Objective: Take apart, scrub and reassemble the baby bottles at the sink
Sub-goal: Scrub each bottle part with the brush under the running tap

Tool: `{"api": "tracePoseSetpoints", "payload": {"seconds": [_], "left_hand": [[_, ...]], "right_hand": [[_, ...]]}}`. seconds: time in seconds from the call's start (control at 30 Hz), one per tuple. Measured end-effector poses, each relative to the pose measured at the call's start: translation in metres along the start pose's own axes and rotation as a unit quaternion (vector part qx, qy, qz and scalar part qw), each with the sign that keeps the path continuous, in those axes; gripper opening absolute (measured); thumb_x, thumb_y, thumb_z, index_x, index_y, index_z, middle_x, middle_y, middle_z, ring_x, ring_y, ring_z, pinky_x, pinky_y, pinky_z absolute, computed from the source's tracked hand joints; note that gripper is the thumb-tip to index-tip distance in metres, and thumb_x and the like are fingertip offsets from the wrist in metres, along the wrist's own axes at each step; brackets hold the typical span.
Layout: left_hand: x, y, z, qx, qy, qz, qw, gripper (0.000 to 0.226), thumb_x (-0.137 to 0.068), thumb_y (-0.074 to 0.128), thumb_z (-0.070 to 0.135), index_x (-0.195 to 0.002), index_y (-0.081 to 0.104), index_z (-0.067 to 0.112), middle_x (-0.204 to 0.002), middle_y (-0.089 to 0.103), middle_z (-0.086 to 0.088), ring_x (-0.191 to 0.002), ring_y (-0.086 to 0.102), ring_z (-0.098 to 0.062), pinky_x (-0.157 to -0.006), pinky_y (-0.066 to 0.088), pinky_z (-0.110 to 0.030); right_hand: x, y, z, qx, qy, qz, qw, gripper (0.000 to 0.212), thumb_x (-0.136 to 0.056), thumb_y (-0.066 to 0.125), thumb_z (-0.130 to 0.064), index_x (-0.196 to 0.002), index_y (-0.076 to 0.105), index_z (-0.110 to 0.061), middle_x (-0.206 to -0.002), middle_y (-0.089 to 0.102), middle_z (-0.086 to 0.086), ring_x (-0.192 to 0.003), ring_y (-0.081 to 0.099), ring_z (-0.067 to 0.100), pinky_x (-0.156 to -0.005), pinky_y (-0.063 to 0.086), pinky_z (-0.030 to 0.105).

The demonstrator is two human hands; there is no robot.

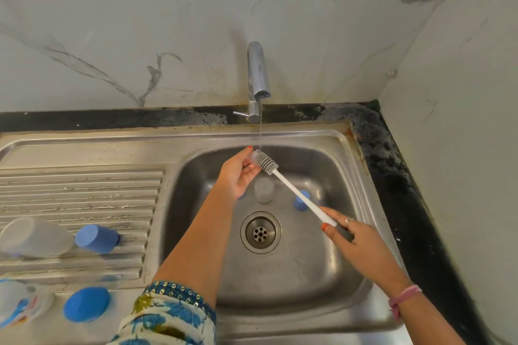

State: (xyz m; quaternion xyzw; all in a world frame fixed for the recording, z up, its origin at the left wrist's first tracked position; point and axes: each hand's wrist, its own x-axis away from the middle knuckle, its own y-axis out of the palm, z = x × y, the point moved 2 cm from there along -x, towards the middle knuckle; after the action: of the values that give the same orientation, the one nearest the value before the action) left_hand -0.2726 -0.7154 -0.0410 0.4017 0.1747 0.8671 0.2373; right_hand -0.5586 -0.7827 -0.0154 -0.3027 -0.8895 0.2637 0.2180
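Left arm: your forearm reaches up from the near edge of the sink over the basin, patterned sleeve at the elbow.
Left hand (238, 173): palm turned up and toward you, fingers loosely curled, fingertips and thumb pinching the tip of the brush (266, 162) under the tap.
Right arm: your forearm comes in from the near right corner, pink band at the wrist.
Right hand (347, 228): knuckles up, ring on one finger, thumb and fingers wrapped round the brush's dark handle end, index finger lying along the white shaft.
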Motion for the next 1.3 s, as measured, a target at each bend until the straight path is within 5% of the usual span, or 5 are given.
{"api": "tracePoseSetpoints", "payload": {"seconds": [0.47,0.6,0.77,1.0,1.3], "left_hand": [[0.019,0.050,0.000,-0.105,0.044,0.058,0.992,0.027,-0.097,0.037,0.003,-0.074,0.050,0.008,-0.072,0.053,-0.007,-0.065,0.052,-0.016,-0.058,0.044,-0.029],[0.016,0.061,0.003,-0.158,0.082,0.055,0.982,0.023,-0.099,0.052,0.022,-0.077,0.050,0.014,-0.063,0.049,-0.002,-0.056,0.048,-0.012,-0.060,0.045,-0.026],[0.019,0.053,0.007,0.049,0.038,-0.086,0.994,0.005,-0.091,0.064,0.014,-0.095,0.066,0.012,-0.060,0.052,0.002,-0.054,0.056,-0.009,-0.086,0.056,-0.035],[0.021,0.064,0.004,-0.161,0.046,0.088,0.982,0.018,-0.099,0.042,0.018,-0.084,0.052,0.015,-0.074,0.055,-0.003,-0.062,0.059,-0.014,-0.067,0.047,-0.028],[0.022,0.050,-0.002,0.085,0.041,-0.129,0.987,0.021,-0.091,0.058,0.028,-0.075,0.053,0.016,-0.065,0.059,0.000,-0.078,0.071,-0.019,-0.098,0.049,-0.046]], "right_hand": [[0.015,0.024,-0.029,0.432,-0.123,0.068,0.891,0.062,-0.103,0.037,-0.026,-0.155,0.005,-0.032,-0.105,0.056,0.003,-0.062,0.060,0.020,-0.054,0.049,0.033],[0.000,0.018,-0.037,0.046,-0.004,-0.002,0.999,0.039,-0.101,0.043,-0.037,-0.140,0.043,-0.041,-0.079,0.055,-0.002,-0.058,0.051,0.010,-0.051,0.042,0.025],[0.012,0.016,-0.043,-0.545,0.216,-0.197,0.785,0.028,-0.094,0.059,-0.029,-0.122,0.056,-0.023,-0.069,0.049,0.000,-0.039,0.029,0.006,-0.032,0.023,0.017],[0.000,0.010,-0.038,0.373,-0.064,0.030,0.925,0.049,-0.105,0.024,-0.037,-0.151,0.011,-0.040,-0.103,0.058,0.002,-0.081,0.063,0.024,-0.069,0.050,0.037],[0.008,0.005,-0.028,-0.544,0.219,-0.246,0.772,0.039,-0.095,0.056,-0.030,-0.131,0.050,-0.017,-0.067,0.044,0.000,-0.038,0.028,0.004,-0.031,0.020,0.016]]}}
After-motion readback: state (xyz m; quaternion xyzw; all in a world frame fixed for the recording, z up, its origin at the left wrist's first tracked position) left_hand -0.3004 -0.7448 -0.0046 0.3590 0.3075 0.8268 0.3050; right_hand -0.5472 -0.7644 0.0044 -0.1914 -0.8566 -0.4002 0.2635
